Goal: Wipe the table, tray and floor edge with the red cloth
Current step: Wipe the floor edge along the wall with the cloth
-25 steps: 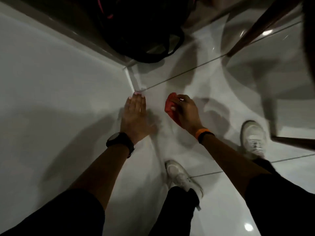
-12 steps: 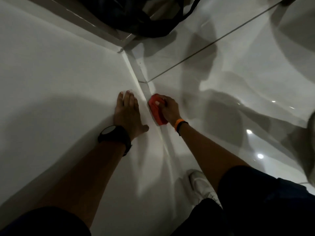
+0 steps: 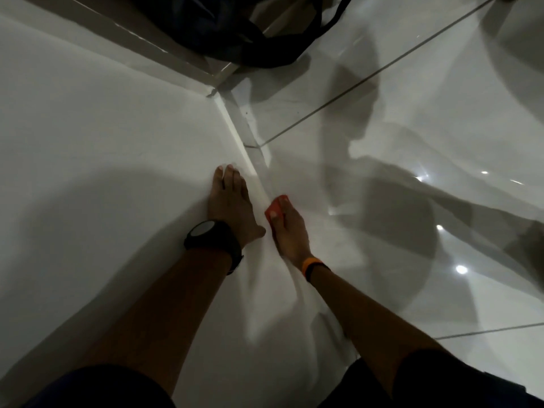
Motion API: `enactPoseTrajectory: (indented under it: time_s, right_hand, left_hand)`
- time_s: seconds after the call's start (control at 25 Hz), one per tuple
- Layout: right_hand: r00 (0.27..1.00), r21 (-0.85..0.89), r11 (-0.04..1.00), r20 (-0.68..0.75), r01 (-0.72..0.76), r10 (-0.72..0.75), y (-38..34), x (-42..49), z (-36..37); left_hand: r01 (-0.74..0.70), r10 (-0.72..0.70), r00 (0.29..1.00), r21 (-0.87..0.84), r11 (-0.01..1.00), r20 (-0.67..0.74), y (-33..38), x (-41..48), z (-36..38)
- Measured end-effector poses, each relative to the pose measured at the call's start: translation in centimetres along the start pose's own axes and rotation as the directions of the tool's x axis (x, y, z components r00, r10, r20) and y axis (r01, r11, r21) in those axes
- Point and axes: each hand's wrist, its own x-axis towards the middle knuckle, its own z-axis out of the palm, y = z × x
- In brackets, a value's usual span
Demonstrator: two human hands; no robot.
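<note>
Two hands sit low in my view, close together at the foot of a white wall. My right hand (image 3: 290,231) is closed over the red cloth (image 3: 275,208), pressing it down where the floor edge (image 3: 259,169) meets the wall; only a small red corner of the cloth shows past my fingers, the rest is buried under the palm. My left hand (image 3: 231,206) holds nothing and lies flat and spread against the white wall (image 3: 103,128), fingertips pointing up the frame, just beside the cloth but not touching it as far as I can judge. A black watch (image 3: 210,238) wraps the left wrist and an orange band (image 3: 313,265) the right. Both forearms run down into dark sleeves that the bottom border cuts off. To the right, glossy floor tiles (image 3: 412,98) carry heavy shadows and bright glints, which makes their surface hard to read. At the top, a dark bag (image 3: 235,30) with a looping strap is cropped by the frame and too dim to make out.
</note>
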Motion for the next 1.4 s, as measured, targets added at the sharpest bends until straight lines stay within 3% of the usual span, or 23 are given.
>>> enactPoseTrajectory:
  time_s: [0.16,0.44,0.6,0.68,0.88,0.92,1.08,1.2,1.28,1.4]
  right_hand:
    - [0.989,-0.057,0.987,0.015,0.149,-0.148,-4.3,6.0,0.0]
    - [0.998,-0.012,0.998,0.031,-0.054,0.054,4.8,-4.5,-1.2]
    - [0.99,-0.136,0.985,0.107,0.106,-0.091,0.7,1.4,-0.8]
    - [0.994,-0.105,0.993,0.103,0.051,-0.04,2.0,1.0,-1.1]
    - [0.952,-0.083,0.949,-0.035,-0.305,0.303,9.7,-10.2,-0.9]
    - [0.952,-0.071,0.949,-0.029,-0.307,0.306,9.0,-9.6,-0.7]
    - [0.996,-0.052,0.996,0.047,-0.074,0.076,4.0,-3.2,-0.9]
    - [0.981,-0.002,0.981,0.004,-0.196,0.196,7.4,-5.4,-1.3]
    - [0.965,-0.072,0.963,-0.006,-0.261,0.261,11.1,-10.0,-1.1]
    - [0.945,-0.035,0.945,0.036,-0.325,0.326,10.6,-10.2,-0.9]
  left_hand:
    - [-0.002,0.002,1.0,-0.037,0.999,0.017,1.0,0.0,0.3]
    - [-0.052,0.053,0.998,-0.042,0.998,0.018,2.3,-1.5,1.4]
    - [-0.054,0.055,0.998,-0.036,0.998,0.016,3.3,-1.9,1.9]
    - [-0.06,0.061,0.998,-0.037,0.998,0.033,3.6,-2.3,2.0]
    - [-0.121,0.121,0.991,-0.017,0.993,0.05,4.8,-4.6,2.5]
    - [-0.118,0.119,0.991,-0.02,0.993,0.056,5.0,-4.9,2.5]
    - [-0.088,0.092,0.993,-0.057,0.994,0.078,5.3,-4.5,2.1]
    - [-0.09,0.092,0.992,-0.024,0.996,0.085,5.6,-4.5,2.5]
    - [-0.11,0.109,0.991,0.007,0.994,0.079,5.8,-5.0,2.8]
    - [-0.115,0.114,0.992,0.018,0.993,0.063,6.0,-5.2,3.0]
